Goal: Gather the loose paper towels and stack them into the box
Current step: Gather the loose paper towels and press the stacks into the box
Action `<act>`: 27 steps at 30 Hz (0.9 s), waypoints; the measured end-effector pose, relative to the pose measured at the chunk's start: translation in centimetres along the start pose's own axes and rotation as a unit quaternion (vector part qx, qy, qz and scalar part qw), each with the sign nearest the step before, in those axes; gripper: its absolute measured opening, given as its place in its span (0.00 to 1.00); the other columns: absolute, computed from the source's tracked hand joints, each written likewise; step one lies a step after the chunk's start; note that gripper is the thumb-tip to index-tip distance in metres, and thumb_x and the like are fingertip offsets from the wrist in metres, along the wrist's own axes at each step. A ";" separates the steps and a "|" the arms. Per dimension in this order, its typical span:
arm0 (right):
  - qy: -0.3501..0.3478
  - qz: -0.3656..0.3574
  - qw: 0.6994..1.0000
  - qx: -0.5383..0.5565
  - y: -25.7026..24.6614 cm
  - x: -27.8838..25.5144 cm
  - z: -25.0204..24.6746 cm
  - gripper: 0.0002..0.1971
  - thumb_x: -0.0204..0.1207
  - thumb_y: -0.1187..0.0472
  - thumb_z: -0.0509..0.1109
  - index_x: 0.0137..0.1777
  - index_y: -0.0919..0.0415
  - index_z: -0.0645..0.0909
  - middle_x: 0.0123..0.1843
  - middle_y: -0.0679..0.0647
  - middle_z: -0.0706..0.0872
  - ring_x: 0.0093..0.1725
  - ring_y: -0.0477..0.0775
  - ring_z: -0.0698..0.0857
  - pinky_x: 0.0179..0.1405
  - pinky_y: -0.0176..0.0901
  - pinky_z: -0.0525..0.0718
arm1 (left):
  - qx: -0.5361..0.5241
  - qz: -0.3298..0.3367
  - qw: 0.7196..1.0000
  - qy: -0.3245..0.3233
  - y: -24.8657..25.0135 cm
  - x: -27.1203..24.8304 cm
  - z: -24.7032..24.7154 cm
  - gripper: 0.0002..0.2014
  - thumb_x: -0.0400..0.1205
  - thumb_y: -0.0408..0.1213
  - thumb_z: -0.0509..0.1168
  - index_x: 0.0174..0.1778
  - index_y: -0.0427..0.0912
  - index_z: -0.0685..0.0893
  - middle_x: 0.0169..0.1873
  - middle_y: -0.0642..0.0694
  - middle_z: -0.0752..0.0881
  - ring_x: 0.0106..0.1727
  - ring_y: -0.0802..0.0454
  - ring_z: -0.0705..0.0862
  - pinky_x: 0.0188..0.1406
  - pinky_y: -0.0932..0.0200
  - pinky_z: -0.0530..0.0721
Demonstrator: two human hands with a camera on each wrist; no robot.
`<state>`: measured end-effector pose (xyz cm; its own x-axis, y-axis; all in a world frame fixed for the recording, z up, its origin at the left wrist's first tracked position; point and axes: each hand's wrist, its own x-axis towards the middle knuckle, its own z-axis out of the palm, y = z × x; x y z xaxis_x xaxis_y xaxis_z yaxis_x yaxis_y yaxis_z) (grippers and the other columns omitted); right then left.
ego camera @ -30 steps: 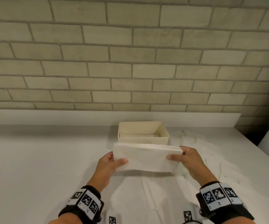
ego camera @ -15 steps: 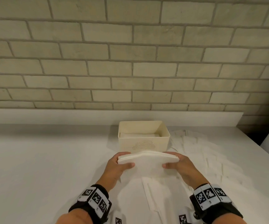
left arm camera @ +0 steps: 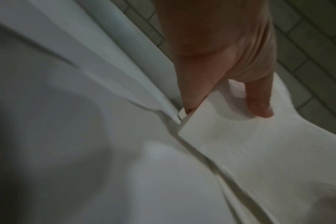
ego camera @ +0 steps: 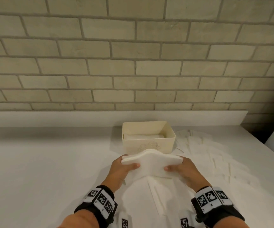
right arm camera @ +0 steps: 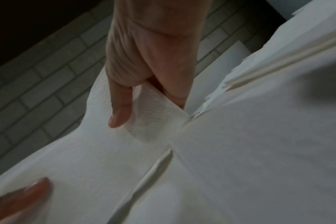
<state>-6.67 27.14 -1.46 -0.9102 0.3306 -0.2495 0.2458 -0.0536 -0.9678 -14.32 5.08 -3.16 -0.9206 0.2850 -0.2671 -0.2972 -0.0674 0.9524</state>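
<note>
Both hands hold one stack (ego camera: 151, 162) of white paper towels above the counter (ego camera: 42, 170), just in front of the box (ego camera: 149, 143). Head view: left hand (ego camera: 123, 170) grips the stack's left end, thumb on top, fingers under; right hand (ego camera: 184, 170) grips the right end the same way. Stack is folded sheets, many layers at the edges, middle humped upward, ends lower. Box is cream, open-topped, set near the counter's back edge, some white towels lying flat inside. Loose towels (ego camera: 203, 155) spread flat across the counter to the right of the box, toward the right edge; more towels (ego camera: 151, 198) lie under and between the wrists, at the near edge. Brick wall (ego camera: 133, 63) behind.

Left wrist view: left hand (left arm camera: 217, 63) with thumb pressed on the stack's (left arm camera: 249, 144) upper face, a finger hooked under its edge. Surface finely embossed, sheet edges neat. Blurred towels below.

Right wrist view: right hand (right arm camera: 150, 57) pinches the stack's (right arm camera: 105, 151) corner, thumb on top, fingers beneath; corner curls up between them. Left thumb tip shows at the lower left on the stack. Ragged-edged loose sheets (right arm camera: 269, 136) lie beneath.
</note>
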 end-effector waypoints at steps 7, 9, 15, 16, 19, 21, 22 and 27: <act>-0.012 0.004 1.000 -0.028 0.4 -0.5 0.0 0.28 0.43 0.71 0.83 0.49 0.68 0.85 0.47 0.63 0.90 0.49 0.62 0.88 0.48 0.54 0.87 | 0.022 -0.001 0.999 -0.029 0.2 0.3 -0.7 0.24 0.65 0.21 0.78 0.57 0.35 0.83 0.50 0.37 0.89 0.53 0.39 0.87 0.56 0.47 0.85; 0.015 -0.009 0.999 -0.028 -0.3 -0.2 0.0 0.20 0.51 0.78 0.81 0.44 0.65 0.84 0.43 0.59 0.89 0.44 0.58 0.87 0.39 0.46 0.85 | 0.021 0.005 0.999 -0.040 0.5 0.5 -0.7 0.22 0.66 0.22 0.77 0.56 0.36 0.84 0.49 0.38 0.89 0.51 0.40 0.87 0.51 0.49 0.85; -0.010 0.000 0.992 -0.125 0.2 0.4 -1.3 0.23 0.52 0.71 0.82 0.50 0.64 0.85 0.46 0.60 0.90 0.48 0.58 0.89 0.51 0.54 0.89 | 0.126 0.053 0.989 -0.065 1.3 0.6 -0.6 0.16 0.66 0.23 0.78 0.44 0.45 0.87 0.44 0.43 0.88 0.50 0.45 0.86 0.54 0.53 0.84; -0.005 0.000 0.991 -0.136 0.1 0.5 -1.3 0.22 0.53 0.69 0.83 0.50 0.64 0.85 0.48 0.60 0.91 0.49 0.58 0.89 0.54 0.55 0.88 | 0.151 0.063 0.985 -0.049 1.5 0.7 -0.6 0.16 0.66 0.24 0.78 0.43 0.46 0.87 0.43 0.45 0.88 0.50 0.45 0.86 0.54 0.52 0.84; 0.024 -0.047 0.988 -0.146 -1.6 0.6 -1.5 0.13 0.64 0.68 0.80 0.47 0.56 0.85 0.48 0.55 0.89 0.49 0.55 0.88 0.50 0.47 0.87 | 0.229 0.117 0.966 -0.013 3.2 0.6 -0.6 0.17 0.67 0.29 0.79 0.42 0.55 0.85 0.44 0.54 0.87 0.50 0.53 0.85 0.47 0.68 0.82; 0.023 -0.109 0.984 -0.137 -3.8 0.2 -0.8 0.11 0.64 0.70 0.79 0.38 0.53 0.85 0.42 0.52 0.89 0.45 0.54 0.87 0.43 0.42 0.86 | 0.309 0.155 0.937 -0.039 4.7 0.2 0.3 0.20 0.67 0.33 0.79 0.49 0.57 0.84 0.45 0.58 0.84 0.50 0.60 0.82 0.43 0.78 0.76; 0.012 -0.141 0.979 -0.149 -4.9 -0.3 -0.1 0.11 0.63 0.70 0.80 0.35 0.53 0.86 0.38 0.49 0.88 0.41 0.52 0.86 0.39 0.38 0.83 | 0.344 0.170 0.922 -0.055 5.1 0.0 1.1 0.22 0.66 0.34 0.79 0.54 0.55 0.84 0.46 0.59 0.84 0.50 0.62 0.82 0.43 0.80 0.75; -0.024 -0.268 0.960 -0.077 -9.2 -2.0 2.0 0.28 0.58 0.73 0.83 0.52 0.44 0.83 0.43 0.43 0.88 0.44 0.42 0.85 0.45 0.34 0.84 | 0.137 0.144 0.978 -0.066 5.6 -0.8 4.6 0.16 0.68 0.28 0.77 0.49 0.46 0.88 0.47 0.47 0.90 0.51 0.48 0.88 0.54 0.54 0.87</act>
<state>-7.75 25.09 7.84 -0.9334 0.2276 0.2775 -0.2184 0.2533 -0.9424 -14.05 8.91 3.09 -0.9099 0.4141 0.0226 0.0661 0.0911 0.9936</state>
